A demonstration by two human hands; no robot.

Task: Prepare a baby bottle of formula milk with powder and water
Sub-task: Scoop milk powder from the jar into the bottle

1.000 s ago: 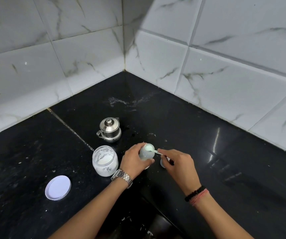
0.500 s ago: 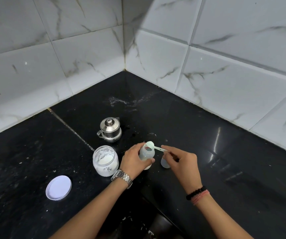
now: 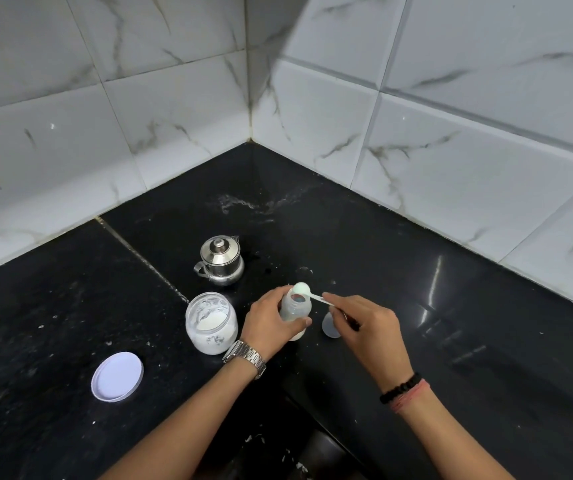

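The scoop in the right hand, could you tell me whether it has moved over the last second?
Yes. The scoop has shifted slightly off the bottle mouth toward the steel pot.

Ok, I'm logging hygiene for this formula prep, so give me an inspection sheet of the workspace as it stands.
Surface: black stone counter, speckled with white powder and smears.
Job's things: baby bottle upright, uncapped; scoop at its mouth; powder jar open; jar lid lying apart on the counter; steel pot lidded.
Clutter: small translucent cap beside the bottle.
Grippers: left hand wrapped round the bottle; right hand, fingers pinching the scoop handle.
Cables: nothing seen.
Surroundings: white marble-look wall tiles meeting in a corner.
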